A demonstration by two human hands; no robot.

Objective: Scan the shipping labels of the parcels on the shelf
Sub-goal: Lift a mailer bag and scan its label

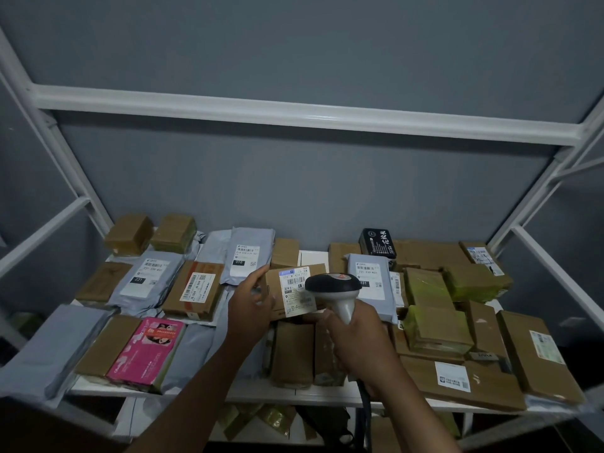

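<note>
Brown cardboard parcel [294, 294] tilted up by the gripping left hand [250, 305]; right hand [356, 341] clasps the grey handheld scanner [336, 291] over its white label [296, 291]. Next: trigger, then another parcel.

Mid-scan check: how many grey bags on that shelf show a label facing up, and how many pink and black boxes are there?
Grey bags, label up: 3
Pink box: 1
Black box: 1
Total: 5
</note>
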